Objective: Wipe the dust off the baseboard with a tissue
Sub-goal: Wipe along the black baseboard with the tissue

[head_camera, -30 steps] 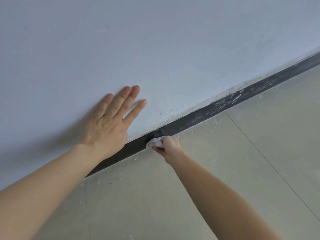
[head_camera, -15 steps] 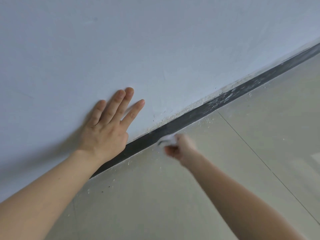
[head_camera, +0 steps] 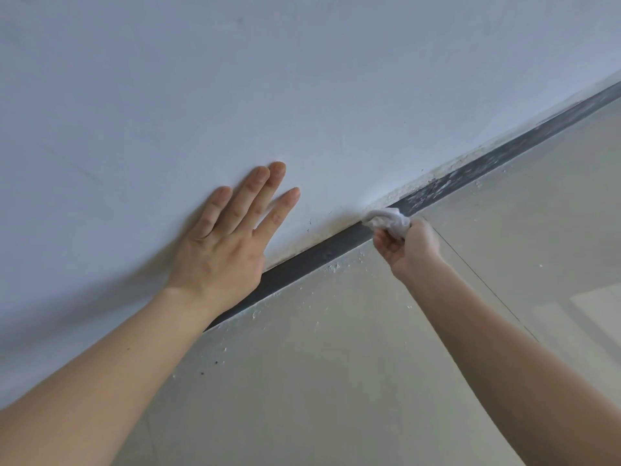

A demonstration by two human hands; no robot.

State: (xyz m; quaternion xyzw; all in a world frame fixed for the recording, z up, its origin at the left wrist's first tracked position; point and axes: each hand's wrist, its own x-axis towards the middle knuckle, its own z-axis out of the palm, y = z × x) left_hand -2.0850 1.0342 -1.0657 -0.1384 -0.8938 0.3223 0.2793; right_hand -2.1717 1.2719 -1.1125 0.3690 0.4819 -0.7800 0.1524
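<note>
A dark grey baseboard runs diagonally from lower left to upper right where the white wall meets the floor. My right hand grips a crumpled white tissue and presses it against the baseboard's top edge. To the right of the tissue the baseboard carries white dust streaks; to the left of it the strip looks darker and cleaner. My left hand lies flat on the wall with fingers spread, just above the baseboard.
The white wall fills the upper half. Pale tiled floor fills the lower half, with white crumbs of plaster scattered along the baseboard and a thin tile joint running down to the right.
My right hand has slid the tissue rightward and upward along the baseboard. My left hand stays pressed flat on the wall.
</note>
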